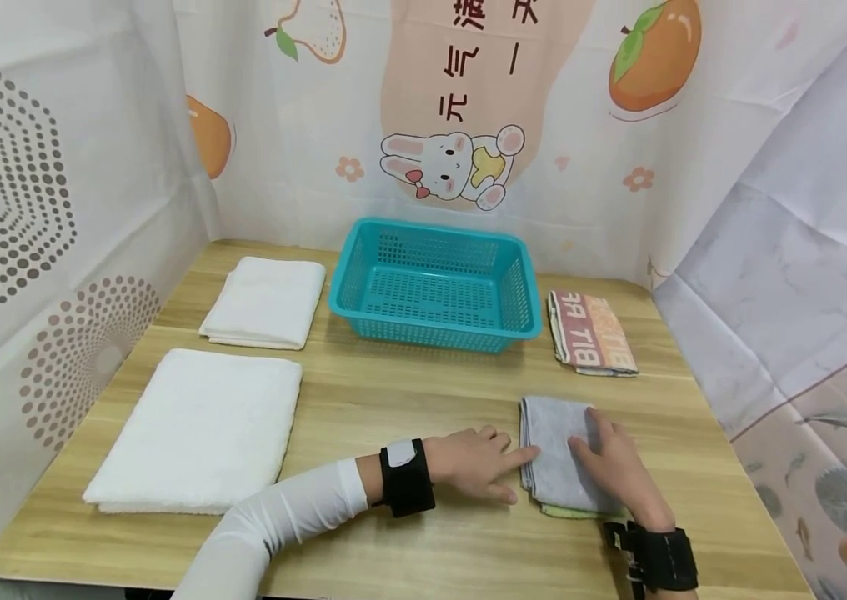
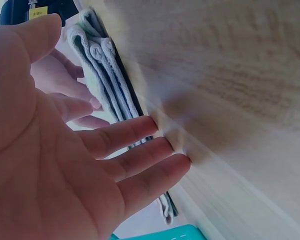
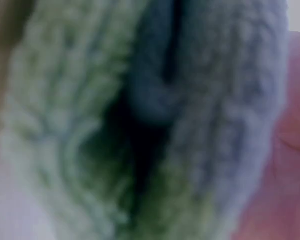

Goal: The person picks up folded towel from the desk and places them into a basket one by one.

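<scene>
A folded grey towel (image 1: pixel 553 446) with a green edge (image 1: pixel 569 512) showing at its near side lies on the right part of the table. My right hand (image 1: pixel 618 467) rests on its right half, fingers extended. From the left, my left hand (image 1: pixel 472 462) reaches to the towel with its index fingertip at the left edge; in the left wrist view its other fingertips meet the tabletop. The stacked layers of the grey towel (image 2: pixel 102 65) show edge-on there. Blurred grey and green folds (image 3: pixel 225 100) fill the right wrist view, hiding most of the right hand.
A teal plastic basket (image 1: pixel 434 337) stands at the back middle of the wooden table (image 1: pixel 393 400). A patterned red and orange towel (image 1: pixel 592 333) lies to its right. Two folded white towels, a smaller one (image 1: pixel 269 300) and a larger one (image 1: pixel 202 429), lie on the left.
</scene>
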A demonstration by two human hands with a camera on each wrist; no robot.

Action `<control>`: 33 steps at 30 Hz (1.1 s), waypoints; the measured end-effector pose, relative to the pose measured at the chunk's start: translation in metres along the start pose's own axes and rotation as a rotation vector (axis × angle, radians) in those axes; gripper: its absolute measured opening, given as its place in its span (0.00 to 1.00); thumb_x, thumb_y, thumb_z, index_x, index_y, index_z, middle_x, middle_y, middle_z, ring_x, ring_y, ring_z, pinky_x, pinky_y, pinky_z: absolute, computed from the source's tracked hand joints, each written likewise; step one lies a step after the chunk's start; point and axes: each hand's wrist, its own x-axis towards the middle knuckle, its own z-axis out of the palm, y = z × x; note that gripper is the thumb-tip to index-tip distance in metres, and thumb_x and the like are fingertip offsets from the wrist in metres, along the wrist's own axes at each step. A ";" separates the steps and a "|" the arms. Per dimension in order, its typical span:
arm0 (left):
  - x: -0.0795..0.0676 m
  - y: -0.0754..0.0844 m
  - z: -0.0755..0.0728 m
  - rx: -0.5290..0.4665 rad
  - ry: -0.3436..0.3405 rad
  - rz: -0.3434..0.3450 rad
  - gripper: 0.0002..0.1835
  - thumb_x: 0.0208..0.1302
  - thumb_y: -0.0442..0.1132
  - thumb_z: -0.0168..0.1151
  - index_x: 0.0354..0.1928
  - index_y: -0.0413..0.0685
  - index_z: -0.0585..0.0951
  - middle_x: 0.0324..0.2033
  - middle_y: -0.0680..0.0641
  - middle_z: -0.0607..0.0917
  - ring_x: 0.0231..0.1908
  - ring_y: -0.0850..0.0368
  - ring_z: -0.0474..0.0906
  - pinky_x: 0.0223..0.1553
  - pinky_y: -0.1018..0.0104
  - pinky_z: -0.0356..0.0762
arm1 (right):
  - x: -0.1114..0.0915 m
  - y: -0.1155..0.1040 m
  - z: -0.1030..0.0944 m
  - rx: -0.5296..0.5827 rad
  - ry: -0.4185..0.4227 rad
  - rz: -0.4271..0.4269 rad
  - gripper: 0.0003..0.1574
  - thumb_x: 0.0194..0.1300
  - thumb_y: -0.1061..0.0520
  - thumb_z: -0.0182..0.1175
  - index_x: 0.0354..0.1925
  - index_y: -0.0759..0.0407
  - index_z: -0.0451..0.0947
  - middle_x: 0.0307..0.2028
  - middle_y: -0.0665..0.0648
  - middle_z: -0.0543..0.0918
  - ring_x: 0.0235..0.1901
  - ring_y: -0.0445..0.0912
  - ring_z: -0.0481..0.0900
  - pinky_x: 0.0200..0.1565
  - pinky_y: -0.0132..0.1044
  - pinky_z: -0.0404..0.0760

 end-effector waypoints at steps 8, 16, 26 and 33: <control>0.000 0.002 -0.001 -0.036 -0.006 -0.032 0.42 0.71 0.64 0.51 0.80 0.62 0.48 0.63 0.48 0.74 0.62 0.52 0.69 0.56 0.62 0.75 | -0.003 -0.002 0.006 0.030 0.006 -0.024 0.43 0.73 0.52 0.54 0.72 0.78 0.50 0.65 0.86 0.56 0.64 0.78 0.57 0.60 0.70 0.62; 0.003 0.002 -0.003 -0.042 -0.003 -0.039 0.41 0.71 0.64 0.50 0.79 0.61 0.51 0.65 0.47 0.73 0.64 0.51 0.69 0.60 0.61 0.71 | -0.001 -0.004 0.008 0.021 0.019 -0.033 0.43 0.73 0.53 0.55 0.71 0.78 0.51 0.65 0.86 0.57 0.64 0.78 0.57 0.60 0.69 0.63; 0.007 0.002 -0.003 -0.142 0.006 -0.014 0.39 0.72 0.62 0.51 0.78 0.58 0.54 0.66 0.45 0.71 0.66 0.52 0.65 0.63 0.62 0.67 | -0.001 -0.008 0.007 0.019 0.009 -0.030 0.42 0.73 0.54 0.57 0.71 0.78 0.52 0.65 0.85 0.58 0.65 0.76 0.58 0.61 0.68 0.63; 0.013 0.000 -0.003 -0.405 -0.006 -0.033 0.35 0.74 0.56 0.52 0.76 0.53 0.59 0.67 0.40 0.65 0.67 0.53 0.57 0.64 0.67 0.60 | -0.002 -0.008 0.005 0.039 -0.003 -0.036 0.44 0.72 0.54 0.56 0.72 0.77 0.50 0.65 0.85 0.57 0.65 0.77 0.57 0.60 0.68 0.63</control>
